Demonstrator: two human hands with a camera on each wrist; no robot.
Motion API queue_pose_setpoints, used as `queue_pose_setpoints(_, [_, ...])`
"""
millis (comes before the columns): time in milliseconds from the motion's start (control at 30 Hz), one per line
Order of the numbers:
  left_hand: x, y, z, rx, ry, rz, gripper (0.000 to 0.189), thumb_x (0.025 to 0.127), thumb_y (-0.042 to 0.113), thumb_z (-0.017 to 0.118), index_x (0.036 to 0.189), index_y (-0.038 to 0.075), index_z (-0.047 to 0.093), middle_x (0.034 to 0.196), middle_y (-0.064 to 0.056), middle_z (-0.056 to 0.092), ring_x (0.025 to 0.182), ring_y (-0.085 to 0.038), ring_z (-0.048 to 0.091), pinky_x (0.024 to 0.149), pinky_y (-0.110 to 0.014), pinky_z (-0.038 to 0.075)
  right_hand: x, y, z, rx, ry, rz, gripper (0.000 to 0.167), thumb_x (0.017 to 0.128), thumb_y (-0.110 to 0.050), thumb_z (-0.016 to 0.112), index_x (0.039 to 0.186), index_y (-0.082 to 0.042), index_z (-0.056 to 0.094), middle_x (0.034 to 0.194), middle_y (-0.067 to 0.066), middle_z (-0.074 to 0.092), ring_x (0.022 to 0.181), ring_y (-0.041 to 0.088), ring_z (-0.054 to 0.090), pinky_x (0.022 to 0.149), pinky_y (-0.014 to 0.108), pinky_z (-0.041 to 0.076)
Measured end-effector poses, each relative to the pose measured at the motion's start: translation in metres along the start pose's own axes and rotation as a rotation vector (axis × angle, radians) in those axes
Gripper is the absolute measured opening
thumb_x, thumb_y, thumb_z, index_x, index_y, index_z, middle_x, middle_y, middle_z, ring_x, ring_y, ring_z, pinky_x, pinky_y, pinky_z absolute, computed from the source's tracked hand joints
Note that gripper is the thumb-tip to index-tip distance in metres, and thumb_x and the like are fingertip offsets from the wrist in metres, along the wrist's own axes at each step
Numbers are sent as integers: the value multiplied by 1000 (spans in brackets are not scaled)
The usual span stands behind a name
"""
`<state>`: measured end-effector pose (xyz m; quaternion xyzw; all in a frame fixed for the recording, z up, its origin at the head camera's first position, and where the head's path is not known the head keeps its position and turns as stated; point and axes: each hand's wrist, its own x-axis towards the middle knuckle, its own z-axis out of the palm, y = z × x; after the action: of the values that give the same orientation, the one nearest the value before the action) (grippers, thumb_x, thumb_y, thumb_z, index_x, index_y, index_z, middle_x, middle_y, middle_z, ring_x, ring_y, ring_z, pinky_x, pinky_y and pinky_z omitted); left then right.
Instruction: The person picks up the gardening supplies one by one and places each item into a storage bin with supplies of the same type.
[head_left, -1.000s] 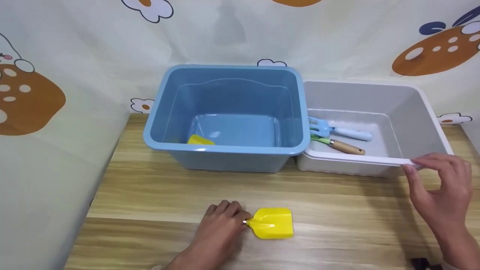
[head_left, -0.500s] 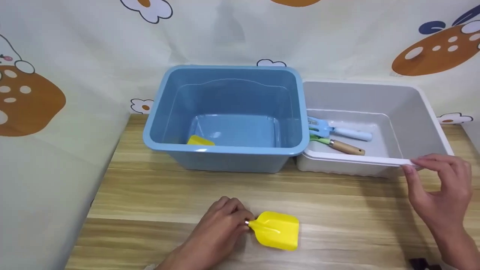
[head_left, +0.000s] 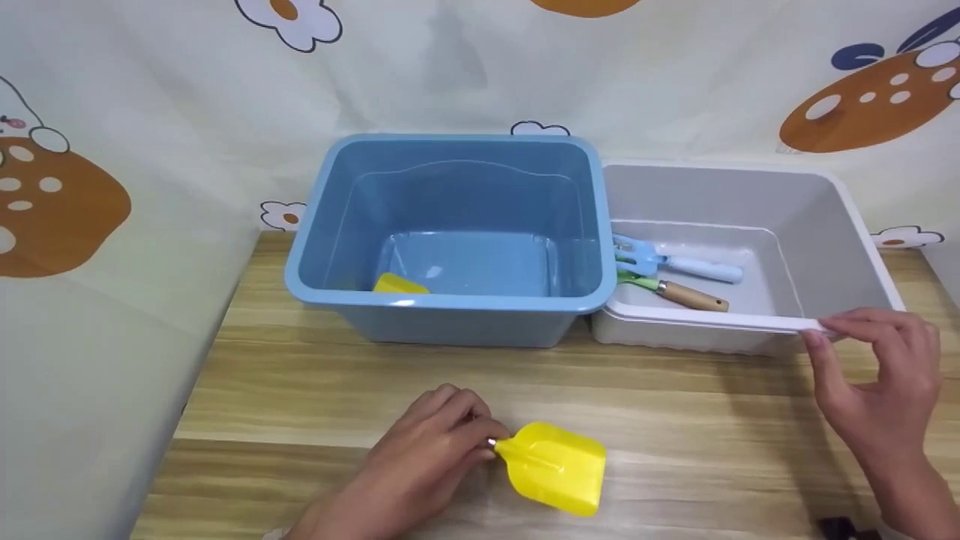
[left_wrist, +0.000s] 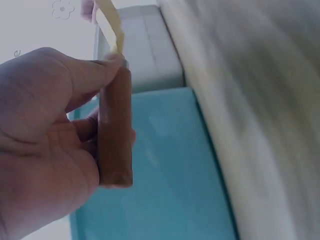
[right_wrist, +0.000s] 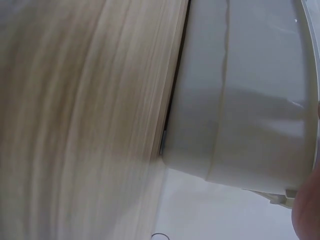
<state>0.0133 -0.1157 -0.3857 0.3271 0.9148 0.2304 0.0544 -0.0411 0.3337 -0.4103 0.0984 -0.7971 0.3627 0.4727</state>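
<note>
My left hand (head_left: pixel 420 457) grips a yellow toy shovel (head_left: pixel 559 469) by its handle, the blade pointing right and toward the near side. Seen from the left wrist, the brown handle (left_wrist: pixel 116 130) lies between thumb and fingers, its butt end free. The head view hides most of that handle. My right hand (head_left: pixel 885 375) pinches the front rim of a light grey bin (head_left: pixel 720 337) between thumb and fingers, near the right corner. Inside that bin lie a light blue garden fork (head_left: pixel 697 268) and a green tool with a wooden handle (head_left: pixel 694 295).
A deeper blue bin (head_left: pixel 457 322) stands left of the grey one, its rim overlapping the grey bin's left end. Part of another yellow tool (head_left: pixel 400 284) shows inside it. Both stand on a wood-grain table (head_left: pixel 300 390), against a printed cloth backdrop (head_left: pixel 420 67).
My left hand has raised the yellow shovel off the table and turned its blade toward the near right. The right hand keeps its hold on the grey bin's rim.
</note>
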Motion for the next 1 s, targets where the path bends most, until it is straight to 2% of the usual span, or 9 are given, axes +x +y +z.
queue_pose_setpoints(100, [-1,0,-6,32,53,18,25,98,21,77,122,28,76,112,10,64,105,-9,54,98,-32,52,-1,0,-2,-2,0,9,61,95,-41,79,87,18,68,101,-14,68,107,-10,47,97,18,28])
queue_pose_setpoints(200, [-2,0,-13,24,72,-26,27,97,23,78,123,30,75,112,12,64,105,-8,54,97,-31,52,-1,-1,-2,-1,9,15,60,94,-40,79,86,19,67,106,-23,65,106,-10,47,97,17,28])
queue_pose_setpoints(433, [-2,-2,-26,-50,35,-109,26,101,27,73,125,36,74,114,17,62,107,-5,51,97,-32,52,0,-4,-1,5,29,19,54,94,-35,80,86,17,69,99,-10,71,106,-9,48,97,18,29])
queue_pose_setpoints(567, [0,-3,-34,-59,31,-121,28,100,28,74,126,39,72,114,19,61,105,-3,50,95,-30,51,-1,-3,-2,-8,18,23,57,95,-38,79,87,17,69,103,-18,68,107,-9,48,98,17,29])
queue_pose_setpoints(700, [2,-1,-41,-18,92,-84,28,98,28,77,124,38,73,112,20,61,104,-1,49,92,-27,50,-2,-1,-1,-11,16,25,56,94,-38,80,87,17,69,101,-14,70,108,-9,49,98,18,30])
queue_pose_setpoints(767, [3,-1,-45,-12,128,-65,27,97,28,78,122,37,73,111,20,61,104,-1,49,92,-26,49,-2,0,-1,-17,8,25,58,95,-40,79,87,17,69,104,-19,68,108,-9,48,99,18,30])
queue_pose_setpoints(833, [3,-1,-49,0,167,-50,26,97,28,78,121,36,74,111,19,62,105,0,49,91,-26,50,-2,0,-1,-8,21,23,57,94,-38,80,87,17,69,100,-10,71,108,-8,49,99,18,30])
queue_pose_setpoints(933, [4,-3,-55,13,224,-42,26,95,26,80,119,33,76,110,17,63,104,-1,50,90,-26,49,-1,0,0,-7,23,18,58,94,-40,80,86,17,69,99,-8,72,108,-8,48,99,18,30])
queue_pose_setpoints(1000, [5,-4,-60,24,252,-45,25,95,25,80,119,32,76,110,17,64,104,-1,51,90,-27,49,0,-2,2,8,37,17,57,94,-38,81,85,17,69,97,1,73,107,-8,49,98,18,30])
